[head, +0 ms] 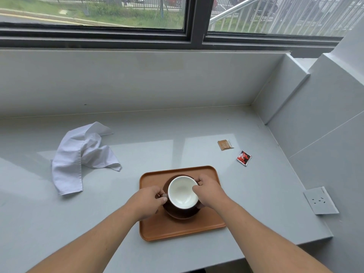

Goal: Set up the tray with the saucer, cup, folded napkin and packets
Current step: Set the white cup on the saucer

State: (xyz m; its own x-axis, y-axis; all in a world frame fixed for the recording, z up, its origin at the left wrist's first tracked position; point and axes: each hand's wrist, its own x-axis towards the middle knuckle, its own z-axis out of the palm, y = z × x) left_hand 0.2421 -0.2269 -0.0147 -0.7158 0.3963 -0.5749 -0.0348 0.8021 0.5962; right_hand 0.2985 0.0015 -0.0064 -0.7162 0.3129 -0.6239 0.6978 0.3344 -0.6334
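An orange-brown tray (178, 227) lies on the grey counter in front of me. A dark brown saucer (182, 213) sits on it, and a brown cup with a white inside (183, 193) stands on the saucer. My left hand (146, 201) pinches the cup's handle on its left side. My right hand (209, 191) grips the cup's right rim and wall. A crumpled white napkin (78, 156) lies unfolded on the counter to the left. A tan packet (225, 145) and a red and black packet (244, 158) lie to the right, beyond the tray.
The grey counter (157, 138) ends at a low wall under a window at the back and a tiled wall on the right. A grey wall socket (320, 200) sits on the right wall. The counter's front edge runs near my forearms.
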